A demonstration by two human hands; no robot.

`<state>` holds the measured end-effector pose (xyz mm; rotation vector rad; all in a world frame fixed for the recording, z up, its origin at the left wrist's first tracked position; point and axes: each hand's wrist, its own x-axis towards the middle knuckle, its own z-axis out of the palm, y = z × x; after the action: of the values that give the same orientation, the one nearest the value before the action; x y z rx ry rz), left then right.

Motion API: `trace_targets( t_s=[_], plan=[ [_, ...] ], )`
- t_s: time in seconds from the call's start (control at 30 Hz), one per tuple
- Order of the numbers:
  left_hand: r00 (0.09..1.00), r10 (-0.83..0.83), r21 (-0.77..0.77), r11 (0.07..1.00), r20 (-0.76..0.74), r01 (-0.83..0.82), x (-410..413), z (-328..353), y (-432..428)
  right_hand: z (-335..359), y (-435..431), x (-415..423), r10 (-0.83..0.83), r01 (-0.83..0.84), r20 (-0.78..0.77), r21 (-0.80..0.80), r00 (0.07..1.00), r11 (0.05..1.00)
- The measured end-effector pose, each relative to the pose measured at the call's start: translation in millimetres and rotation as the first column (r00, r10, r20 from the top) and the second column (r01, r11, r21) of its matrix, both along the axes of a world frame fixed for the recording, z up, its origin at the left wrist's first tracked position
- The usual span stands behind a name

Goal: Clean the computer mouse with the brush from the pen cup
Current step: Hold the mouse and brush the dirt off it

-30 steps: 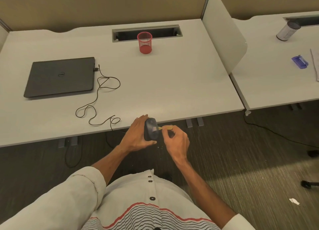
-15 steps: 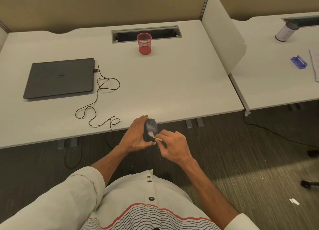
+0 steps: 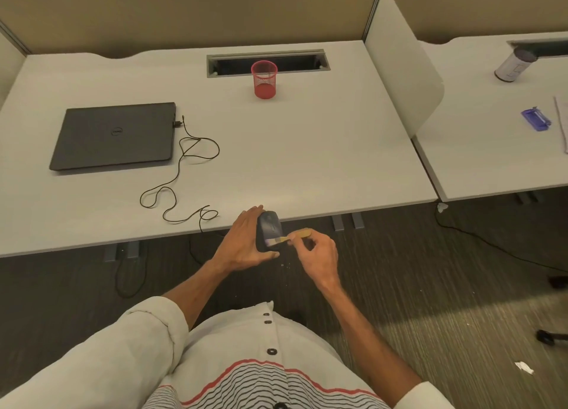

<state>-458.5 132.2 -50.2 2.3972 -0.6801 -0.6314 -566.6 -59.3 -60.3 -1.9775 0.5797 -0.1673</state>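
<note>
My left hand (image 3: 244, 242) grips a dark grey computer mouse (image 3: 269, 225), held just off the near edge of the white desk (image 3: 307, 150) over the floor. My right hand (image 3: 316, 252) pinches a small brush (image 3: 289, 238) with a yellow wooden handle. Its pale bristles touch the lower part of the mouse's top face. The mouse's thin black cable (image 3: 184, 181) loops across the desk to the left. A red mesh pen cup (image 3: 264, 79) stands at the back of the desk and looks empty.
A shut dark laptop (image 3: 113, 135) lies at the desk's left. A white divider panel (image 3: 402, 67) separates a second desk with a white cylinder (image 3: 513, 64) and a blue object (image 3: 536, 119). Small crumbs (image 3: 285, 264) lie on the carpet below my hands.
My right hand has swung the brush across the mouse, its handle now pointing right again and the bristles lower on the mouse. My left hand keeps its hold.
</note>
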Motion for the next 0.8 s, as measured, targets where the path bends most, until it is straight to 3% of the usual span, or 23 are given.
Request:
trace_targets(
  t_s=[0.23, 0.3, 0.37, 0.43, 0.57, 0.8],
  plan=[
    [1.0, 0.008, 0.001, 1.0, -0.017, -0.008, -2, -2, 2, -10, -11, -12, -0.223, 0.221, -0.063, -0.034, 0.973, 0.975],
    [1.0, -0.004, 0.008, 1.0, -0.014, 0.004, -3, -2, 2, -10, -13, -8, -0.276, 0.284, -0.077, 0.125, 0.958, 0.951],
    [1.0, -0.015, 0.016, 1.0, -0.013, 0.016, -4, -2, 1, -3, -11, 0, -0.312, 0.332, -0.115, 0.389, 0.943, 0.859],
    [0.999, -0.024, 0.015, 1.0, -0.021, 0.025, -4, -1, 1, 3, -6, 10, -0.272, 0.316, -0.162, 0.546, 0.949, 0.776],
    [0.999, -0.042, 0.028, 0.999, -0.01, 0.042, -4, 1, 0, 6, 8, 23, -0.176, 0.243, -0.167, 0.657, 0.97, 0.714],
    [0.998, -0.066, 0.015, 0.998, -0.013, 0.066, -6, 3, -1, 2, 18, 30, -0.186, 0.3, -0.235, 0.747, 0.954, 0.593]
  ],
)
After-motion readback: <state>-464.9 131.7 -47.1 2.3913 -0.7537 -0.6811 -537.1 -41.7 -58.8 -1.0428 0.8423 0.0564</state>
